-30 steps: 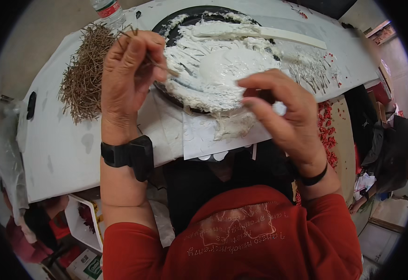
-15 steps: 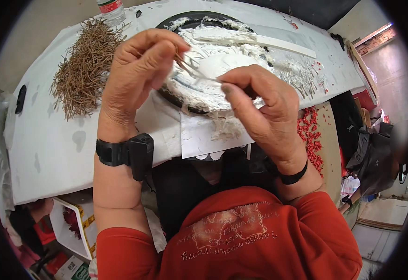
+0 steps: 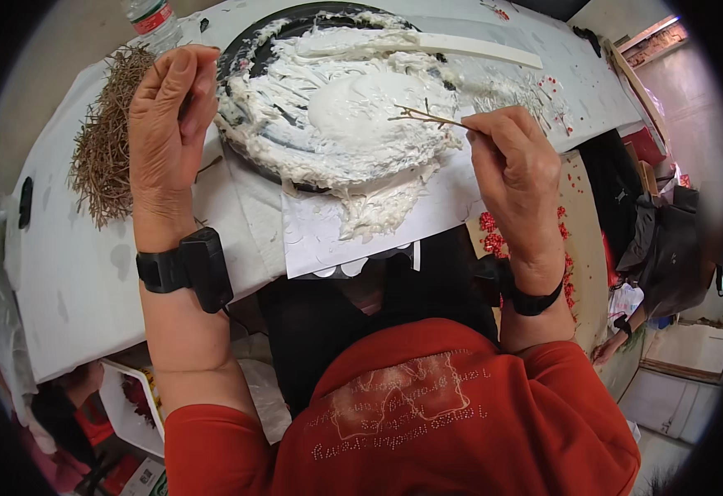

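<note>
A small forked brown twig (image 3: 424, 115) is pinched by one end between the thumb and fingers of my right hand (image 3: 517, 165). Its branching tips point left, over the white paste (image 3: 369, 103) spread on a round black tray (image 3: 233, 70). My left hand (image 3: 169, 124) is raised at the tray's left side, thumb and fingers drawn together; whatever may be inside them is hidden. Just behind that hand lies a big heap of brown twigs (image 3: 101, 157), partly covered by it.
A white flat stick (image 3: 481, 50) rests across the tray's far edge. White-tipped stems with red bits (image 3: 535, 103) lie to the right. White paper (image 3: 312, 240) sticks out under the tray. A plastic bottle (image 3: 155, 25) stands far left; red berry-like pieces (image 3: 493, 236) lie beyond my right wrist.
My hands have moved apart: the left went leftward, the right slightly right. The twig that was between both hands is now in the right one alone. The view has shifted slightly.
</note>
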`<move>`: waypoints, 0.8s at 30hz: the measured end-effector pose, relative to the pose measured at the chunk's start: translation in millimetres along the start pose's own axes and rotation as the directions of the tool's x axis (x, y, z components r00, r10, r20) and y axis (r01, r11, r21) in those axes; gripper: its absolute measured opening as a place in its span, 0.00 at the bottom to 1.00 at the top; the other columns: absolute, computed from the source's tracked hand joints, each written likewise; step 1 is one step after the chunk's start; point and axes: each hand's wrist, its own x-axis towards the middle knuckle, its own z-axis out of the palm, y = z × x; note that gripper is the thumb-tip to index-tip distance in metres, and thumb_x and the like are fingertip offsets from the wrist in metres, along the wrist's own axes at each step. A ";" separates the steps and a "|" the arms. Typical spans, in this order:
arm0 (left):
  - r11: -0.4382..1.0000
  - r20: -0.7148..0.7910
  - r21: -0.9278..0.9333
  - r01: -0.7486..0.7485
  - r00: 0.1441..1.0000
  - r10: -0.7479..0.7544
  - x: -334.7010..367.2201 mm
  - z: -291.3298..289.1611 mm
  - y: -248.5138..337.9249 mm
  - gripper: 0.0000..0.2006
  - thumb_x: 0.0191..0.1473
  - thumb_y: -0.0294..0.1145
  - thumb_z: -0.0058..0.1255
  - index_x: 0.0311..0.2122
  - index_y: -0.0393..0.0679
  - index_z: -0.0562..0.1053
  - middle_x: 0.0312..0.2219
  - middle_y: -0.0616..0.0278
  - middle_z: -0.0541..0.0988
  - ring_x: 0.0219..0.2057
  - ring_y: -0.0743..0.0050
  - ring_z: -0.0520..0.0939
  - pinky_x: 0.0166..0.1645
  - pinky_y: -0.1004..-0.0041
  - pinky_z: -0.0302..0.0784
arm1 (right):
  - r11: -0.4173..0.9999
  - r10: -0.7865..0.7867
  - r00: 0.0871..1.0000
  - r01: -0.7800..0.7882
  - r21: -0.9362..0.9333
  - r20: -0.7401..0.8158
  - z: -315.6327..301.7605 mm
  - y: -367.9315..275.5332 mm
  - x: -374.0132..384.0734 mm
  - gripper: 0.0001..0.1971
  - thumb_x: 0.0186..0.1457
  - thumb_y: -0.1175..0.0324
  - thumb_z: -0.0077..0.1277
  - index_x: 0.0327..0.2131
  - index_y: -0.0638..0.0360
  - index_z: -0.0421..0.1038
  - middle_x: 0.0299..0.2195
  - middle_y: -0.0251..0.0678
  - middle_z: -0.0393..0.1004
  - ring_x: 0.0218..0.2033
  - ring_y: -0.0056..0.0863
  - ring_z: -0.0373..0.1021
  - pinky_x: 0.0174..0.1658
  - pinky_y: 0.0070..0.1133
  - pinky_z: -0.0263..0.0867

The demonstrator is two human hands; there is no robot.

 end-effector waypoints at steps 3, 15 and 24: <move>1.000 -0.017 -0.012 0.001 1.000 -0.001 0.4 -0.5 1.5 0.13 0.63 0.37 0.48 0.42 0.37 0.77 0.25 0.72 0.70 0.16 0.92 0.56 0.21 0.87 0.49 | 0.997 -0.032 0.999 0.034 -0.076 0.026 2.1 1.1 -0.7 0.09 0.49 0.84 0.53 0.35 0.63 0.75 0.28 0.38 0.72 0.24 0.30 0.70 0.29 0.21 0.65; 1.000 -0.026 -0.018 0.007 1.000 -0.008 0.2 0.8 3.7 0.13 0.63 0.37 0.47 0.42 0.37 0.76 0.24 0.73 0.68 0.16 0.92 0.56 0.21 0.87 0.48 | 0.998 0.008 0.999 -0.005 -0.056 0.053 -1.7 -2.5 0.0 0.06 0.49 0.82 0.53 0.32 0.61 0.74 0.28 0.39 0.71 0.27 0.39 0.71 0.31 0.27 0.67; 0.999 -0.004 -0.035 -0.014 1.000 0.014 0.4 -1.0 3.0 0.13 0.63 0.37 0.47 0.41 0.37 0.76 0.23 0.73 0.68 0.17 0.92 0.56 0.21 0.86 0.48 | 0.997 -0.041 0.986 0.051 -0.057 0.160 6.2 -14.1 -2.6 0.06 0.49 0.82 0.53 0.32 0.61 0.73 0.28 0.38 0.71 0.28 0.38 0.72 0.31 0.26 0.67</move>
